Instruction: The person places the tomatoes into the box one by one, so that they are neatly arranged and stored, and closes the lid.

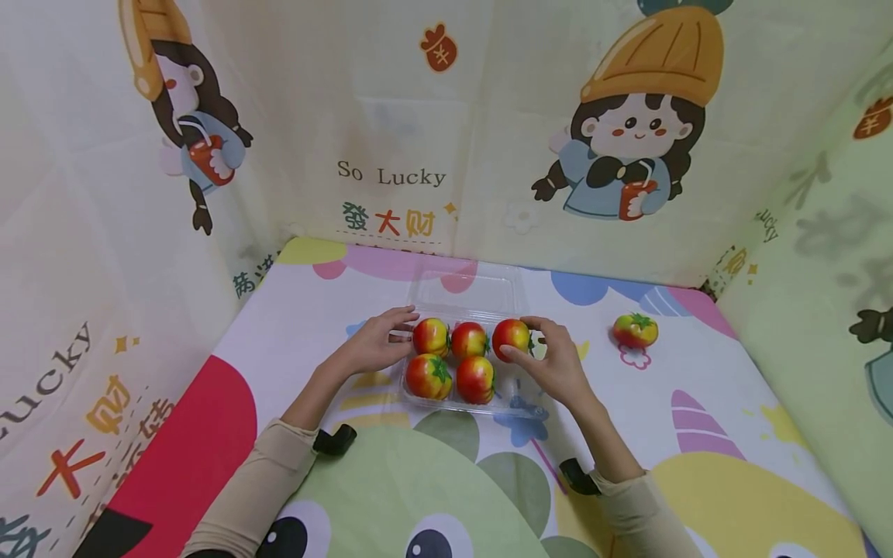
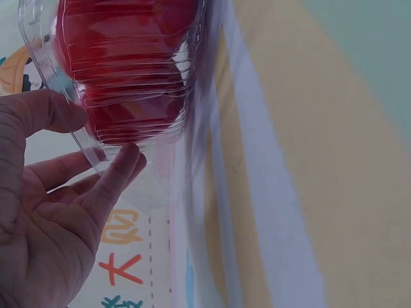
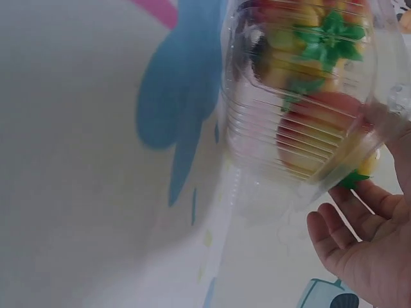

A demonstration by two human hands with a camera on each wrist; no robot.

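A clear plastic clamshell box (image 1: pixel 515 394) lies on the table with its lid (image 1: pixel 460 288) folded back. Inside sit several red-and-yellow tomatoes with green leafy tops, among them a front-left tomato (image 1: pixel 429 377) and a front-middle tomato (image 1: pixel 476 380). My left hand (image 1: pixel 377 341) holds the box's left edge; in the left wrist view its thumb is at the rim (image 2: pixel 48 70), with fingers against the outside. At the back right compartment, my right hand (image 1: pixel 554 363) grips a tomato (image 1: pixel 511 338) between thumb and fingers. The right wrist view shows that tomato (image 3: pixel 318 131) through the box wall.
Another tomato (image 1: pixel 635 331) lies on the patterned tablecloth (image 1: pixel 600 403) to the right of the box. Printed cloth walls (image 1: pixel 502 132) enclose the table at the back and both sides. Dark wrist mounts (image 1: pixel 336 440) sit by the sleeves.
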